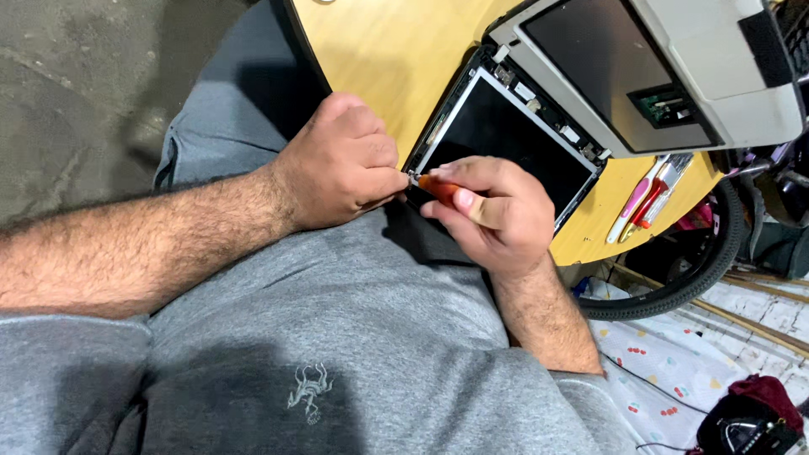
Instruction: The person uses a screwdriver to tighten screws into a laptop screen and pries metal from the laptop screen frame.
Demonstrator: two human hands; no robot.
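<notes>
A dark laptop screen panel (506, 139) in a thin metal frame lies on a yellow wooden table (379, 50), its near corner hanging over my lap. My right hand (493, 211) is shut on an orange-handled screwdriver (436, 187), its tip at the panel's near-left corner. My left hand (341, 164) has its fingers pinched together at that same corner, touching the frame edge beside the tool tip. A tan bandage wraps one finger of my right hand.
A grey laptop lid and casing (674, 67) rest further along the table, overlapping the panel. Pink and red-handled tools (645, 198) lie near the table edge. A black tyre (708, 261), a patterned cloth (666, 362) and a concrete floor (76, 84) surround my seat.
</notes>
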